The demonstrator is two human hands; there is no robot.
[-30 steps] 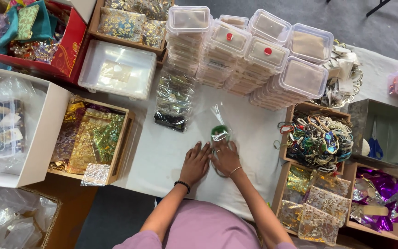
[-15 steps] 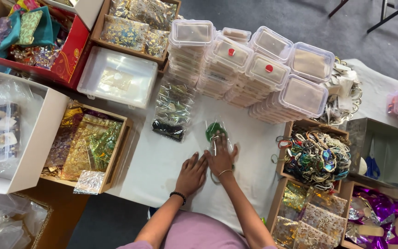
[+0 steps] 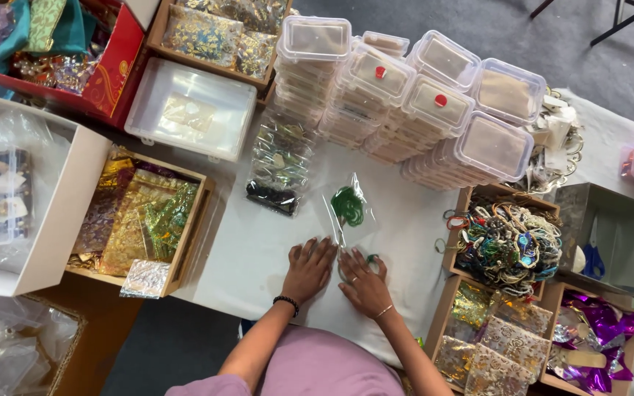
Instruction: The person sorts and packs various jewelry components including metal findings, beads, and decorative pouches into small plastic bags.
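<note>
At a white-covered table [image 3: 258, 249] crowded with stock, you work a clear plastic bag [image 3: 346, 220] holding a coil of green beads [image 3: 348, 206], the bag lying flat near the table's middle, just in front of the tall stacks of lidded plastic tubs [image 3: 405, 103]. To the bag's right sits a wooden tray heaped with bangles [image 3: 508, 242]; to its left, beyond a small pile of clear packets [image 3: 280, 165], a tray of gold and green foil pouches [image 3: 137, 220].

Your left hand [image 3: 308, 268] lies palm down just beside the bag's near end, fingers spread and loose, gripping nothing that shows. Your right hand [image 3: 365, 282] rests on the bag's near edge, fingers bent over a second bit of green; whether it pinches the plastic or only presses it cannot be told from here.

To do this step well, keep the left hand flat to steady the cloth, smooth the bag from the beads toward you, and hold the opening shut so nothing spills.
</note>
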